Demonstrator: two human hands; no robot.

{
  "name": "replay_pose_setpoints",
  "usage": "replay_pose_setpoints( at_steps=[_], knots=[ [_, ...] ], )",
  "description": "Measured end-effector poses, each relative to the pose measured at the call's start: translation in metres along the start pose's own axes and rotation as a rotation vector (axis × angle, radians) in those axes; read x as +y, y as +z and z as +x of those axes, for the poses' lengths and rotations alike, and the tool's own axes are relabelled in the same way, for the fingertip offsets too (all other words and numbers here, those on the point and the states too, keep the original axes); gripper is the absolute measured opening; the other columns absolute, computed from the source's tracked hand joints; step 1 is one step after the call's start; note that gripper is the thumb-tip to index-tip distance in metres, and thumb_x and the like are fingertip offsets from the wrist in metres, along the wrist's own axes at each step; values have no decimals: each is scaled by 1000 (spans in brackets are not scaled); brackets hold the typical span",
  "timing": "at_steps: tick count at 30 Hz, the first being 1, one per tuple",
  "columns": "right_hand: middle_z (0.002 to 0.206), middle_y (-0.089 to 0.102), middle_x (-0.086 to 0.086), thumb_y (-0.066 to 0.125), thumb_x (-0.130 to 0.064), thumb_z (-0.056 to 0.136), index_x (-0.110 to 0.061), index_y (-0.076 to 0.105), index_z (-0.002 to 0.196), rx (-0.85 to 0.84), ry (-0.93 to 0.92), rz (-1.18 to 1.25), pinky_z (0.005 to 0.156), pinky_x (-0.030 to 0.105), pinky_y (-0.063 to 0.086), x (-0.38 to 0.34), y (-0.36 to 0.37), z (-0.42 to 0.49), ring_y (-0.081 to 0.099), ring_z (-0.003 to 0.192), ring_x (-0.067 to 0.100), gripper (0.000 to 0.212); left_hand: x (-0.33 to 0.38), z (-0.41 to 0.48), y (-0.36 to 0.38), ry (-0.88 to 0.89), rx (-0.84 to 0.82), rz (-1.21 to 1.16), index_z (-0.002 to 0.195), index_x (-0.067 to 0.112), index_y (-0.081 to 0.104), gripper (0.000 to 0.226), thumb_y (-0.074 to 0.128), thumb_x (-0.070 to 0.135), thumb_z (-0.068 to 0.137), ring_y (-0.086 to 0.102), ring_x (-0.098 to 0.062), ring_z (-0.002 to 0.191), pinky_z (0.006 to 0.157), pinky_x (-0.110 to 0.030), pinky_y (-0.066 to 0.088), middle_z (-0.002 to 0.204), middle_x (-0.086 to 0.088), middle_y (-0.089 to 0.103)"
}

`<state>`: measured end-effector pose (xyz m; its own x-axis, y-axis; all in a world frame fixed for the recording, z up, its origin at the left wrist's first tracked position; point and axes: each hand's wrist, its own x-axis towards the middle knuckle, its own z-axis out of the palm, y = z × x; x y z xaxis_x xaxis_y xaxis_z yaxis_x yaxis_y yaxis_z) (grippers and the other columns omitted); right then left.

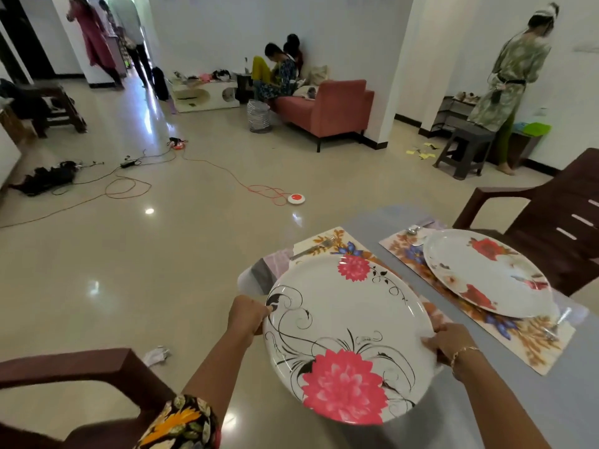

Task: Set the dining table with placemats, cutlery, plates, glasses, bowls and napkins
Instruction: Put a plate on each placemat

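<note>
I hold a large white plate (348,332) with pink flowers and black swirls over the near floral placemat (340,243). My left hand (244,315) grips its left rim and my right hand (449,343) grips its right rim. The plate hides most of that placemat; a fork (316,247) lies on the mat's far end. To the right, a second white plate (486,270) with red flowers sits on another floral placemat (525,338), with a spoon (415,229) at its far end and cutlery (559,322) at its near end.
The grey glass table (570,400) runs along the right. A brown chair (557,218) stands behind it, another chair (81,371) at my lower left. Cables and an orange cord (227,171) lie on the glossy floor. Several people are at the room's far side.
</note>
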<state>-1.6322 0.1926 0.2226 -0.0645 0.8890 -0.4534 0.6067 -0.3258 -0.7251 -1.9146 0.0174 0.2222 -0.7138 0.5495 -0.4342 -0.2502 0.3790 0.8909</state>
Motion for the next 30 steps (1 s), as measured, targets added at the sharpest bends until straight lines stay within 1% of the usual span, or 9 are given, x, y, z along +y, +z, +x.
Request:
replay_pose_setpoints(
  at_steps=[3, 6, 9, 12, 17, 21, 24, 28, 30],
  knots=[
    [105, 63, 26, 63, 8, 79, 10, 62, 104, -1, 3, -112, 77, 42, 50, -14, 17, 27, 55, 82, 31, 25, 8, 30, -2, -34, 24, 29, 50, 5, 41, 41, 65, -11, 80, 44, -20, 48, 33, -17, 44, 45, -4, 43],
    [123, 56, 23, 65, -4, 83, 5, 56, 119, -24, 25, -280, 97, 43, 44, -24, 31, 47, 56, 107, 34, 38, 10, 63, 1, -66, 1, 81, 52, 6, 41, 40, 64, -9, 81, 44, -20, 50, 37, -22, 45, 52, -6, 44],
    [104, 59, 22, 68, 0, 78, 7, 53, 121, -34, 65, -276, 75, 43, 53, -25, 39, 68, 59, 83, 31, 46, 10, 89, 5, -111, -46, 97, 53, 6, 43, 38, 64, -7, 82, 46, -19, 47, 34, -18, 43, 55, -7, 47],
    [90, 56, 18, 70, 0, 76, 7, 49, 121, -7, 136, -323, 42, 24, 51, -25, 47, 80, 55, 62, 25, 51, 13, 117, 9, -137, -105, 141, 54, 6, 43, 38, 63, -8, 83, 43, -12, 34, 32, -15, 39, 47, -4, 46],
    [91, 54, 17, 71, -1, 76, 1, 37, 123, 139, 201, -376, 39, 28, 46, -27, 61, 86, 56, 75, 32, 58, 15, 148, 19, -159, -232, 214, 57, 7, 43, 37, 60, -6, 86, 42, -5, 27, 33, -15, 41, 55, -5, 44],
    [108, 57, 20, 69, -2, 78, -2, 41, 127, 179, 219, -435, 56, 33, 44, -30, 71, 85, 60, 94, 35, 57, 11, 167, 21, -146, -282, 288, 59, 7, 42, 35, 60, -5, 86, 42, -16, 47, 35, -16, 41, 59, -7, 46],
    [131, 50, 18, 59, -6, 87, -4, 47, 130, 156, 179, -567, 93, 39, 45, -24, 74, 84, 51, 119, 32, 45, 10, 177, 23, -128, -309, 346, 64, 5, 45, 28, 63, -3, 84, 45, -19, 52, 38, -19, 43, 67, -12, 51],
    [123, 57, 19, 58, 1, 84, -2, 55, 121, 277, 224, -376, 90, 35, 44, -15, 79, 81, 55, 111, 35, 38, 15, 178, 24, -67, -285, 408, 58, 6, 43, 35, 64, 0, 84, 44, -27, 51, 48, -28, 42, 55, -12, 45],
    [120, 58, 20, 58, 1, 83, -1, 56, 119, 342, 220, -289, 89, 35, 43, -17, 80, 73, 55, 110, 37, 36, 24, 169, 27, 104, -175, 579, 73, 2, 54, 15, 61, 6, 86, 56, -38, 74, 64, -34, 42, 76, -21, 58]
  ],
)
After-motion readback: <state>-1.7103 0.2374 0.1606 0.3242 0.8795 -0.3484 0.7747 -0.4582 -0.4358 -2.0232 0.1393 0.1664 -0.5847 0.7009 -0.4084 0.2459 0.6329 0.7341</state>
